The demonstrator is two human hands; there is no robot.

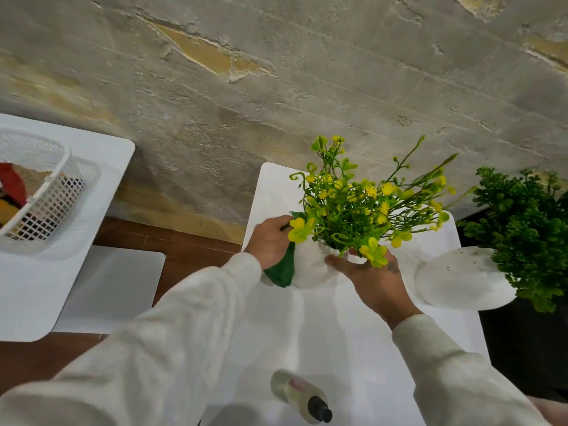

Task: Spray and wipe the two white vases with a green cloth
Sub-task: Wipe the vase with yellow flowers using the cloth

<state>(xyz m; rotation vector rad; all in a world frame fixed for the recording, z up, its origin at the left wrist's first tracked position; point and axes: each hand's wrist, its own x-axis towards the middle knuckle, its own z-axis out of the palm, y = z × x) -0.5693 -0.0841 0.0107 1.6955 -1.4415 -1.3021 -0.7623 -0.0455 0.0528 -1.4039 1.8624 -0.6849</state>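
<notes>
Fingers (281, 223) of the left hand (270, 241), clutching the green cloth (281, 273), should rub the white vase (310, 269) firmly while the right hand (378, 284), grip flower-hidden, braces.

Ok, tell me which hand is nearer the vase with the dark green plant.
Right. The right hand holds the yellow-flowered vase, just beside the dark-green-plant vase without touching it; the left hand holds the green cloth on the yellow-flowered vase's opposite side, farther off.
</notes>
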